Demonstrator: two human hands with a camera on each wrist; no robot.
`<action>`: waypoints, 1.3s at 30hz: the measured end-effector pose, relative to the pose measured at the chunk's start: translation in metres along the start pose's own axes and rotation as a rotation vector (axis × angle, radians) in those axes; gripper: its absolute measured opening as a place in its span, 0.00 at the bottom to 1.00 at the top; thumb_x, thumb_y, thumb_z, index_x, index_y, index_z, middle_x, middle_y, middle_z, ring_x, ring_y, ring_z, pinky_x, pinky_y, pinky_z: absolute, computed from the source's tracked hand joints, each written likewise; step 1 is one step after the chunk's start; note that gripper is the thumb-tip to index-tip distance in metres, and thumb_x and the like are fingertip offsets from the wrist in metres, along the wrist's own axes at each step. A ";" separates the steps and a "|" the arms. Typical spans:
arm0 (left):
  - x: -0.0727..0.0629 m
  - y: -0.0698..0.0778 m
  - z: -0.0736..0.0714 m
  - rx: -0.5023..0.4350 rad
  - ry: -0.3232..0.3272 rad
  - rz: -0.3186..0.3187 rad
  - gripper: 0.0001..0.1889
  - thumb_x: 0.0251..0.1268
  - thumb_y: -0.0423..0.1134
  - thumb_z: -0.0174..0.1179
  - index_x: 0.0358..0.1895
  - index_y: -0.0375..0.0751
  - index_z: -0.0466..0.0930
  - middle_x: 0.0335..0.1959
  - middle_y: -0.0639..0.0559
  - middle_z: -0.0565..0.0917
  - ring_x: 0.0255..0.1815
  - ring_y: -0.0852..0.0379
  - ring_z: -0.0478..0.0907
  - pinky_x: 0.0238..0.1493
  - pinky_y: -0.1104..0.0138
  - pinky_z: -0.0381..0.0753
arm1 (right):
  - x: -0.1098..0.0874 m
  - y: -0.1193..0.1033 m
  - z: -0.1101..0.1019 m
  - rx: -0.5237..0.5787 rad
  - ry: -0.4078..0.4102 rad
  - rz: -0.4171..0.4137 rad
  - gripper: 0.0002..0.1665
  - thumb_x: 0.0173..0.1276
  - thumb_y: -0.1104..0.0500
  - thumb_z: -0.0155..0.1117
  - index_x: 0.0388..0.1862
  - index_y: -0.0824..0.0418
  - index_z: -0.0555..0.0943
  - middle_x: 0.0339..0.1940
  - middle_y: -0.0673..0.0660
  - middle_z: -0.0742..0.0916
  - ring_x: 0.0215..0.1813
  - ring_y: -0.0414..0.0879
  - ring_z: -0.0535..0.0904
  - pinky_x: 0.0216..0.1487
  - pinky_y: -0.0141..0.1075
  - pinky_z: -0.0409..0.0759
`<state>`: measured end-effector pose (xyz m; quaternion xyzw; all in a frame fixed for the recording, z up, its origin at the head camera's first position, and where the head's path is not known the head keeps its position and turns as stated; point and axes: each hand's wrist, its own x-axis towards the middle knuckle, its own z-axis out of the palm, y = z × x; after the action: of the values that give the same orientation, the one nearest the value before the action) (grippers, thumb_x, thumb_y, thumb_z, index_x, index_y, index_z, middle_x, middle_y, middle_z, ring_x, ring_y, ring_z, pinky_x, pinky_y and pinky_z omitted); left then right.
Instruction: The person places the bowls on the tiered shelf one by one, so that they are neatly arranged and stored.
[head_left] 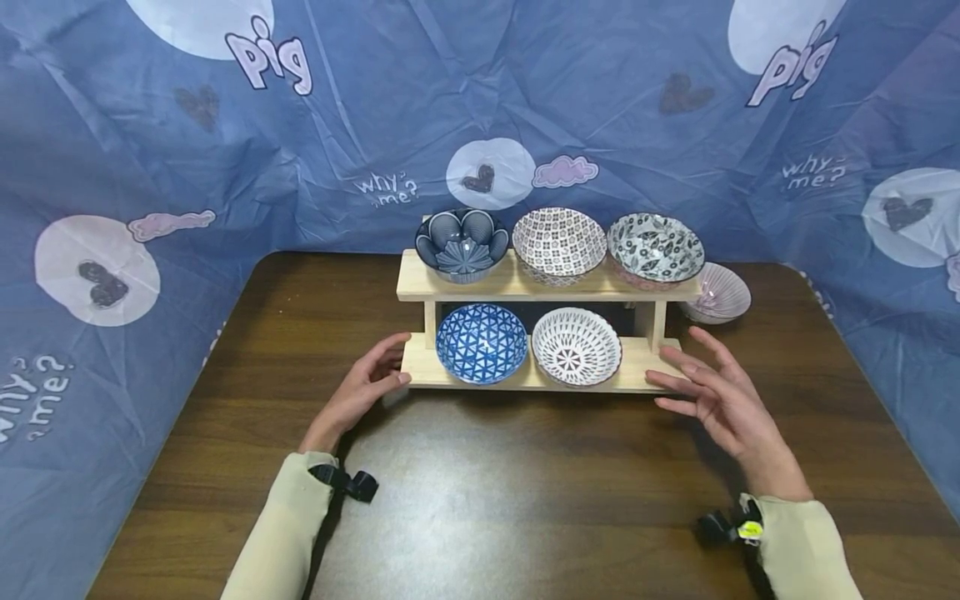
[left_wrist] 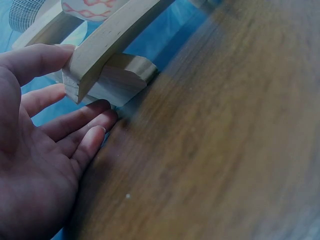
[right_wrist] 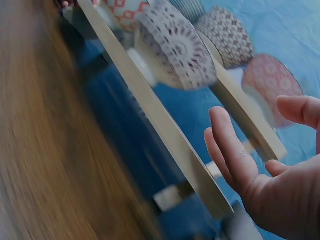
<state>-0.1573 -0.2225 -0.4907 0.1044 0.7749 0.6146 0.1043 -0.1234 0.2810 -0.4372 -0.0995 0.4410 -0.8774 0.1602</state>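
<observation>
A two-tier wooden rack (head_left: 637, 287) stands on the table. On its upper board are a dark blue petal-patterned bowl (head_left: 462, 246), a brown-and-white lattice bowl (head_left: 559, 243) and a floral bowl (head_left: 656, 248). The lower board (head_left: 517, 385) bears a blue triangle-patterned bowl (head_left: 482, 343) and a white bowl with dark dashes (head_left: 577, 347). At the lower board's left end, my left hand (head_left: 365, 385) touches the wood with thumb and forefinger; the left wrist view shows the other fingers loosely bent. My right hand (head_left: 723, 404), fingers spread, is beside the right end, holding nothing.
A pale pinkish ribbed bowl (head_left: 722, 293) sits on the table behind the rack's right end, partly hidden by it. The brown wooden table (head_left: 510, 500) extends in front of the rack. Blue printed cloth (head_left: 375, 100) hangs behind and at both sides.
</observation>
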 end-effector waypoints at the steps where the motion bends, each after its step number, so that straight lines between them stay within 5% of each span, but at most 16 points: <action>1: 0.000 0.000 0.000 0.000 -0.001 0.000 0.33 0.68 0.32 0.59 0.76 0.40 0.60 0.67 0.28 0.73 0.56 0.61 0.74 0.54 0.74 0.75 | -0.001 -0.001 -0.003 0.016 0.003 -0.010 0.28 0.80 0.71 0.36 0.72 0.50 0.53 0.61 0.57 0.86 0.56 0.58 0.87 0.48 0.50 0.87; 18: 0.000 -0.001 0.000 -0.002 0.001 0.009 0.33 0.68 0.32 0.58 0.76 0.39 0.60 0.67 0.28 0.72 0.58 0.61 0.74 0.55 0.75 0.75 | -0.011 -0.019 -0.054 0.159 0.250 -0.066 0.24 0.79 0.71 0.42 0.65 0.48 0.62 0.51 0.59 0.86 0.49 0.63 0.88 0.43 0.56 0.86; 29: -0.001 0.000 0.000 -0.001 -0.002 0.017 0.33 0.68 0.32 0.59 0.75 0.39 0.60 0.67 0.28 0.73 0.58 0.61 0.74 0.56 0.75 0.74 | -0.003 -0.025 -0.078 0.131 0.366 0.002 0.27 0.79 0.69 0.45 0.65 0.42 0.54 0.52 0.55 0.78 0.46 0.62 0.89 0.43 0.56 0.86; 39: 0.000 0.000 0.000 0.011 0.004 0.018 0.33 0.68 0.32 0.59 0.75 0.39 0.61 0.66 0.28 0.73 0.58 0.59 0.73 0.56 0.74 0.74 | 0.013 -0.024 -0.096 0.142 0.402 0.012 0.44 0.78 0.68 0.47 0.76 0.37 0.37 0.55 0.54 0.70 0.45 0.61 0.89 0.44 0.56 0.86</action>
<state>-0.1569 -0.2229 -0.4905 0.1106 0.7776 0.6113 0.0966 -0.1703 0.3610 -0.4737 0.0918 0.4016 -0.9076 0.0810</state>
